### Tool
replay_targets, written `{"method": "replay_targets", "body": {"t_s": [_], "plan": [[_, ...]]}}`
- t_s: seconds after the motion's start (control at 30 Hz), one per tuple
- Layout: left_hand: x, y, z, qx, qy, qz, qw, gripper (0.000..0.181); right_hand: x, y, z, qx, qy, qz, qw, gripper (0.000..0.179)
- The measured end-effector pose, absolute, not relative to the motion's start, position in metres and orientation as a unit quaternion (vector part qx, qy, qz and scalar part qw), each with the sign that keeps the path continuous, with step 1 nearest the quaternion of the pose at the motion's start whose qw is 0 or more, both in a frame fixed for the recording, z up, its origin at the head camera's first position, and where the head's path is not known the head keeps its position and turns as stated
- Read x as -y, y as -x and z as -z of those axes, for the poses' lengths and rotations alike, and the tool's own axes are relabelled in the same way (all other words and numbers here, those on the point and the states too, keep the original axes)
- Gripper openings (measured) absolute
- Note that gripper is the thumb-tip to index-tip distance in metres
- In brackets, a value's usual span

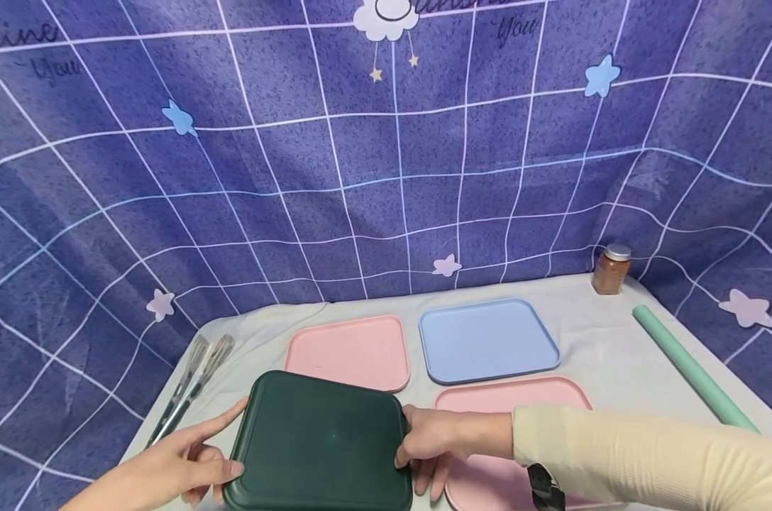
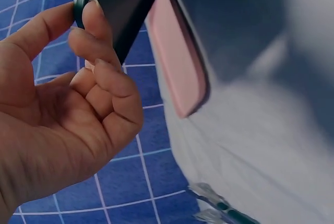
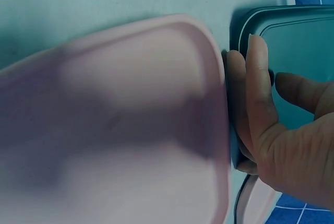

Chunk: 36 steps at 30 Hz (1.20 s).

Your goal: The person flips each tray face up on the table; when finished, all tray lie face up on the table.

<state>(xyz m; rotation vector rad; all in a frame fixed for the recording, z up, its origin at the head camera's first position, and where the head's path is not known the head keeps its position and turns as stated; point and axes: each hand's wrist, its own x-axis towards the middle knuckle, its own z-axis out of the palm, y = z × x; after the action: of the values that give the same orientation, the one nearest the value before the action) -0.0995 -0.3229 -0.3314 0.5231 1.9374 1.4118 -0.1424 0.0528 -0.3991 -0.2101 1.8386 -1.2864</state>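
A dark green tray (image 1: 325, 440) is held between both hands at the front of the table, its left end raised. My left hand (image 1: 175, 461) pinches the tray's left edge; in the left wrist view the thumb and fingertips meet at its green rim (image 2: 79, 4). On the opposite side my right hand (image 1: 433, 440) grips the right edge, with the thumb over the top and the other fingers along the outer side. A pink tray (image 3: 141, 72) lies right beside that hand, partly covered by the right forearm in the head view.
Behind the green tray lie another pink tray (image 1: 350, 351) and a blue tray (image 1: 488, 339). Tongs (image 1: 191, 387) lie along the left edge. A jar with a metal lid (image 1: 611, 271) stands at the back right, near a mint-green roll (image 1: 692, 365). A patterned blue curtain (image 1: 373, 149) surrounds the table.
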Motion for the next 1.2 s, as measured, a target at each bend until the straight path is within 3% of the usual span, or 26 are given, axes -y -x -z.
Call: {"method": "replay_targets", "body": {"t_s": [0.17,0.4,0.63,0.77,0.9,1.2], "plan": [[0.317,0.100,0.320,-0.730,-0.191,-0.557,0.346,0.086,-0.049,0.139,0.402,-0.740,0.083,0.519,0.420,0.041],[0.307,0.096,0.312,-0.776,-0.193,-0.518,0.303,0.092,-0.045,0.138,0.404,-0.738,0.084,0.518,0.424,0.042],[0.295,0.089,0.305,-0.821,-0.181,-0.476,0.258,0.098,-0.047,0.141,0.397,-0.752,0.084,0.498,0.424,0.066],[0.283,0.086,0.299,-0.838,-0.161,-0.463,0.241,0.096,-0.046,0.150,0.376,-0.766,0.095,0.493,0.402,0.084],[0.273,0.085,0.296,-0.840,-0.152,-0.471,0.223,0.095,-0.031,0.160,0.344,-0.779,0.117,0.498,0.363,0.090],[0.261,0.079,0.294,-0.845,-0.146,-0.473,0.203,0.090,0.030,0.174,0.275,-0.837,0.162,0.402,0.333,0.073]]}}
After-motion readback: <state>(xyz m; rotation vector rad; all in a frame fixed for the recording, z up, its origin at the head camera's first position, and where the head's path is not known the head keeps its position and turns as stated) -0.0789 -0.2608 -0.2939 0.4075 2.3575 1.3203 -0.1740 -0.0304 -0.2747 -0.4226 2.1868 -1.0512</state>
